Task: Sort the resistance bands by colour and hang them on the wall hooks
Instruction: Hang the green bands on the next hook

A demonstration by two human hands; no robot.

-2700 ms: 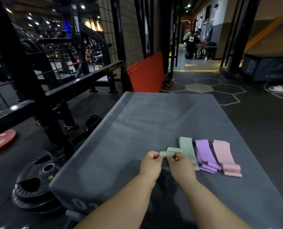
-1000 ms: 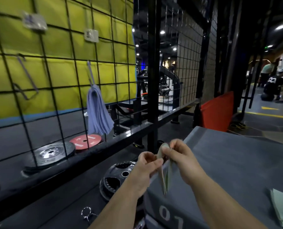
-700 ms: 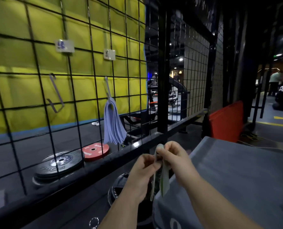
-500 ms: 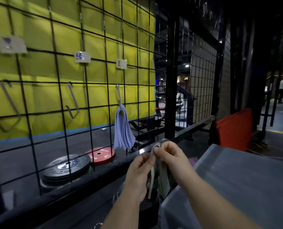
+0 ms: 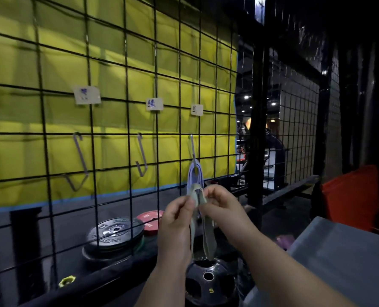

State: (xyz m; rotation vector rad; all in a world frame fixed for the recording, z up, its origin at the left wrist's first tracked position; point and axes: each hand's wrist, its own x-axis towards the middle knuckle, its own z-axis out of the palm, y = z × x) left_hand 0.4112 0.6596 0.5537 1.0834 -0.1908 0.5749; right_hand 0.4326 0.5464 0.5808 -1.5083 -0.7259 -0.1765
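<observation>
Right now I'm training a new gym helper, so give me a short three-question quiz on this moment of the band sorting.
1. True or false: the middle hook on the wire grid holds a band.
2. How many hands grip the green band? A none, B one, C two.
3. Fill in: the blue bands hang on the ____ hook in view.

Key: 1 false, the middle hook is bare. 2 C, the left hand and right hand both pinch its top. 3 rightmost.
</observation>
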